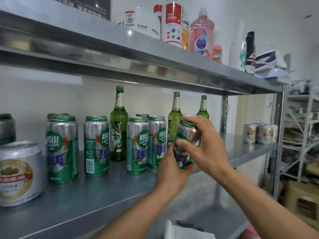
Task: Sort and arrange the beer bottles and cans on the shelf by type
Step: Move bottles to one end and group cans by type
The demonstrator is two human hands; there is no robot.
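Left hand (170,170): we see it gripping the base of the can (188,132), centre right.
Can: tilted and off the shelf (96,195) — right in front of a green bottle (174,118).
Right hand (207,145): curled round the can's top.
Risk: we judge it could knock that bottle over, or slip between grips and dent.
Shelf: smooth steel; green cans (138,144) and bottles (119,125) mixed at centre, silver cans (260,133) far right.
Room: cleaning bottles (202,31) upper centre — another rack (302,118) at the right edge.

My left hand (170,171) and right hand (205,144) grip a tilted green can (187,133) at four o'clock. More cans (96,145) stand toward nine.
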